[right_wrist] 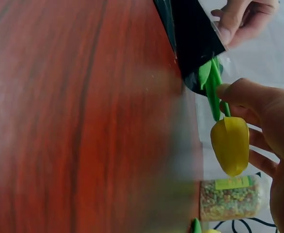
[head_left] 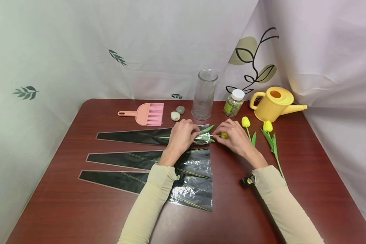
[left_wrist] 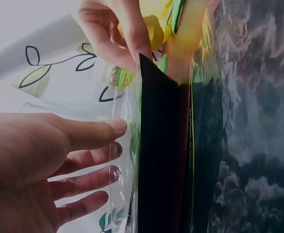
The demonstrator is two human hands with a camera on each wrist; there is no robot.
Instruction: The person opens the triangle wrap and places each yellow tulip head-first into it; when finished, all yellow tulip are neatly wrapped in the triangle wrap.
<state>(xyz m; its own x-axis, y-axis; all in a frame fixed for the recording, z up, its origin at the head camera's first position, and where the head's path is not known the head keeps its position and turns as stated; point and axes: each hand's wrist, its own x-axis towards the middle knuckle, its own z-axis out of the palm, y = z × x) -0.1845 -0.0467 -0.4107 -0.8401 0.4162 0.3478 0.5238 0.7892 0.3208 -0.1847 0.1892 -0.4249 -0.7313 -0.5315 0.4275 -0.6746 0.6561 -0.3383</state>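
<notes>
Red-brown wood grain ran across the tabletop, where two slick black film sleeves lay flat in the foreground. Beyond them, the left hand, thumb and fingers barely parted, lightly pinched a third tapering sleeve near its wide mouth; the right hand held a yellow tulip between thumb and fingers just below its smooth, egg-shaped bloom, stem inside the sleeve, leaves jutting out. Feeding it neatly probably called for spreading the film and flattening the leaves against the stem. Farther back stood a clear ribless cylinder and a yellow watering can, before softly creased pale cloth.
</notes>
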